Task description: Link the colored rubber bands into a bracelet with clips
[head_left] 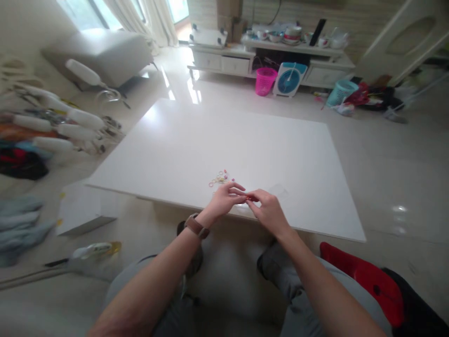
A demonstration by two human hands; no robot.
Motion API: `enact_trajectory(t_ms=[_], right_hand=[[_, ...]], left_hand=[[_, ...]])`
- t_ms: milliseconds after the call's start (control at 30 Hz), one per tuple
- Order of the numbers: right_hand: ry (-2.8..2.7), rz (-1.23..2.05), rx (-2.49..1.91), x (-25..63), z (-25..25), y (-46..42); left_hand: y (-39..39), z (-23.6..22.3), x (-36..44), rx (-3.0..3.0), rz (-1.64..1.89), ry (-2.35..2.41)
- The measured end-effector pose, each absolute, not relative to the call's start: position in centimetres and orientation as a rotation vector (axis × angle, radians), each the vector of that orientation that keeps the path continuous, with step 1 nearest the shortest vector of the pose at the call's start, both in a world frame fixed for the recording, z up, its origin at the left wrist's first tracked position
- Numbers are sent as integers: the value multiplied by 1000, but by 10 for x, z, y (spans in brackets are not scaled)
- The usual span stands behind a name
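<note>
My left hand [226,196] and my right hand [268,206] meet above the front edge of the white table. Between their fingertips is a small red item [249,198], too small to make out fully. Both hands are closed in a pinch on it. Just beyond my left hand lies a loose pile of small rings [220,179] in yellow, pink and red, with a few purple and red bits among them. A clear plastic container [278,190] rests on the table to the right of my right hand.
The white tabletop [245,145] stretches ahead of me. A white box [84,206] sits on the floor at left, near a bottle [94,250]. A red seat [365,281] is at my right. Beyond the table stand a pink basket [265,82] and a blue fan [290,79].
</note>
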State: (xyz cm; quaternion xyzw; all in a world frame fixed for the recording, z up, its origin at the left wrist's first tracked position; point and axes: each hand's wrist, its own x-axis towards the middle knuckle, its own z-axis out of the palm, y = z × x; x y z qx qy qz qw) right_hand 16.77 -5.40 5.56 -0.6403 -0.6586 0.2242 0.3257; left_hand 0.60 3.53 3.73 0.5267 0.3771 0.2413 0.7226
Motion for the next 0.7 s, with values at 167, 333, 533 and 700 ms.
enact_trajectory(t_ms=[167,333,533,700], right_hand=[[-1698,440,-1659,171,48,-49],[-1574,403,-1696,176,35,-41],[-1589,471,-1636,167,39,-39],[-1487,562,-1646,163,44,-35]], left_hand=[[33,26,17,1060,622,813],[43,18,27,1053,699,808],[42,23,17,1051,696,804],[47,33,6,1064,677,863]])
